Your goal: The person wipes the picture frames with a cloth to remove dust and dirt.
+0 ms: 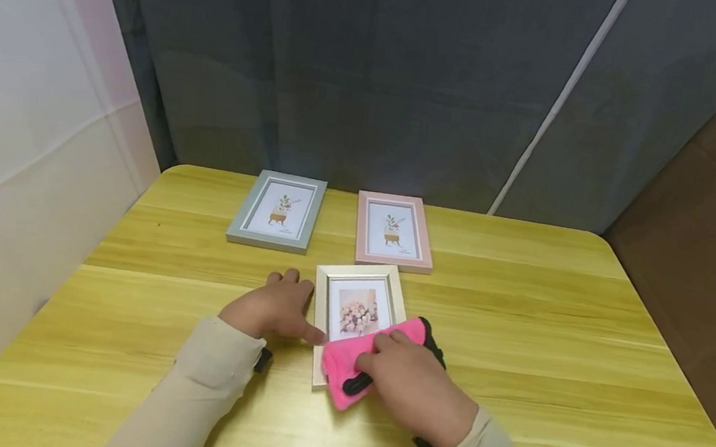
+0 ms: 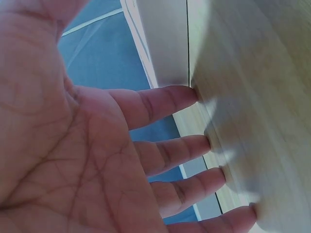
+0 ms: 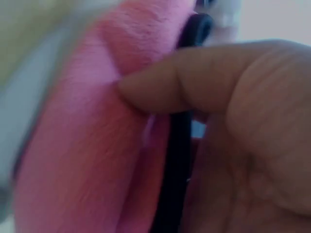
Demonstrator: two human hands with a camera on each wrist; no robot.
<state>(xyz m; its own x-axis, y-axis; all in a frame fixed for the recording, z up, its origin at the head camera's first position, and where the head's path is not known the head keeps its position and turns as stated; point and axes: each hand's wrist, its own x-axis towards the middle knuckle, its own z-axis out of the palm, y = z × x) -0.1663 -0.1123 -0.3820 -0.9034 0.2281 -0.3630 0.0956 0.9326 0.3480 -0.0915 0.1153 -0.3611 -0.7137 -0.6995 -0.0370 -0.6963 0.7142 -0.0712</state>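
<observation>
A cream picture frame with a pink flower print lies flat on the table, nearest to the person. Across its lower right part is a folded pink cloth with black edging. My right hand grips this cloth, thumb pressed into the fabric in the right wrist view. At the frame's left side is my left hand, its thumb tip at the frame's edge. In the left wrist view the fingers are nearly straight, with their tips on the wooden surface beside the frame. The cloth hides the frame's lower right corner.
Behind, a grey-blue picture frame lies at the left and a pink picture frame at the right, both with plant prints. The yellow wooden table ends at a dark grey curtain. A white cloth wall stands on the left.
</observation>
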